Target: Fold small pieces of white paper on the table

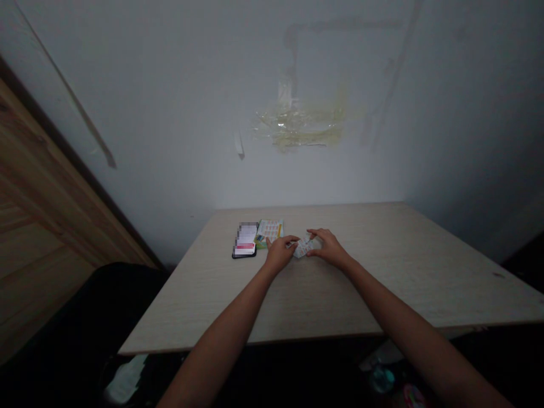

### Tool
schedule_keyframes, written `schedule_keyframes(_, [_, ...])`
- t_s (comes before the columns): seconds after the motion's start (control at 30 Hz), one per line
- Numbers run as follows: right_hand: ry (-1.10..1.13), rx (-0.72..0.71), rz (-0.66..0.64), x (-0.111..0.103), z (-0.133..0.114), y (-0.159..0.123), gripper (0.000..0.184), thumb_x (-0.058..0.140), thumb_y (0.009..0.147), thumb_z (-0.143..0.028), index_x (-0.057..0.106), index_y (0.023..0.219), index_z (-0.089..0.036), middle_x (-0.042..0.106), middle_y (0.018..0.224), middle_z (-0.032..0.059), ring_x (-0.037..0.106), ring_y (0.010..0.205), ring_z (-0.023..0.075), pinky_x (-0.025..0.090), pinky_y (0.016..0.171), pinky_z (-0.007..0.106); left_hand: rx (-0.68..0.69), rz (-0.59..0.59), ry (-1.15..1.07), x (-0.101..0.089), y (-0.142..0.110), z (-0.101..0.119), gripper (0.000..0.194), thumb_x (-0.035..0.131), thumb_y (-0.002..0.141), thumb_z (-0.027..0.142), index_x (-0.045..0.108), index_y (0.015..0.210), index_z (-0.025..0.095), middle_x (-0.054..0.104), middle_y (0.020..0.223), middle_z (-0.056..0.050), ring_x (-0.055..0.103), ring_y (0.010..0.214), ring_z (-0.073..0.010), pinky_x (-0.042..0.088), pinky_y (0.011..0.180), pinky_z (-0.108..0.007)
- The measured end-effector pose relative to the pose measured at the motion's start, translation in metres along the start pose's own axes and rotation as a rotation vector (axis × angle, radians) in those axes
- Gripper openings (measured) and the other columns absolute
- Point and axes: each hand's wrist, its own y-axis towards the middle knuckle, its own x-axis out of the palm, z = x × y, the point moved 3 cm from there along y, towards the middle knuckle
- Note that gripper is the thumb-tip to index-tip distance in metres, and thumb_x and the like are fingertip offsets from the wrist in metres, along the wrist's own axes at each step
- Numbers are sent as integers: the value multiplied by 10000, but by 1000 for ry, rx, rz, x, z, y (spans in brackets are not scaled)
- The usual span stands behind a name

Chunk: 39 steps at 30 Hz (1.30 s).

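Observation:
A small whitish printed paper (303, 247) is held just above or on the tabletop between my two hands; its fine print is too small to read. My left hand (279, 253) pinches its left edge between thumb and fingers. On the other side my right hand (330, 248) curves round, with its thumb and forefinger at the paper's right edge and upper corner. Left of my left hand lies a green-edged printed booklet or card (269, 229), partly covered by that hand. A dark phone (245, 243) with a lit, partly blurred screen sits beside it.
The pale wooden table (408, 272) meets a grey wall (170, 113) with clear tape (306, 127) stuck on it. To the left are wooden boards (46, 164) and a dark covered shape (97, 317). Below the front edge, a teal object (381, 378) shows dimly.

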Motion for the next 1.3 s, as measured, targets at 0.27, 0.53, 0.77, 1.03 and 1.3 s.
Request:
schedule_keyframes(0.27, [-43, -23, -35, 3, 6, 0, 664, 862, 650, -391, 650, 1260, -237, 676, 1205, 101, 559, 1162, 299, 409, 1030, 470, 64, -23, 42, 3, 2, -4, 308, 536, 928, 334, 700, 1188, 346, 711, 1227, -23, 537, 1267, -282, -70, 1149, -687])
schedule_keyframes(0.53, [-113, -56, -41, -1, 1, 0, 562, 841, 671, -455, 689, 1170, -244, 684, 1159, 92, 576, 1122, 294, 421, 995, 459, 93, -32, 137, -5, -1, -3, 469, 744, 764, 485, 695, 1203, 326, 697, 1244, -46, 523, 1273, -320, -132, 1142, -675])
schedule_keyframes(0.77, [-129, -47, -64, -1, -1, 0, 531, 848, 663, -443, 705, 1133, -242, 700, 1128, 82, 583, 1100, 292, 420, 988, 453, 106, -84, 197, -8, -2, -3, 492, 772, 741, 475, 697, 1202, 319, 704, 1219, -55, 518, 1262, -319, -78, 1156, -676])
schedule_keyframes(1.03, [-96, -31, -58, -4, -1, 0, 491, 840, 671, -437, 720, 1107, -243, 707, 1096, 77, 584, 1097, 293, 425, 989, 461, 127, -80, 213, -9, -3, -1, 367, 692, 841, 445, 698, 1189, 328, 704, 1224, -48, 517, 1256, -291, -97, 1135, -691])
schedule_keyframes(1.3, [-75, -47, -60, -5, 4, 0, 433, 831, 698, -380, 735, 1100, -248, 721, 1105, 81, 605, 1090, 287, 428, 999, 471, 150, -72, 221, -7, -2, -8, 457, 756, 786, 392, 672, 1232, 342, 676, 1273, -52, 483, 1291, -289, -81, 1156, -663])
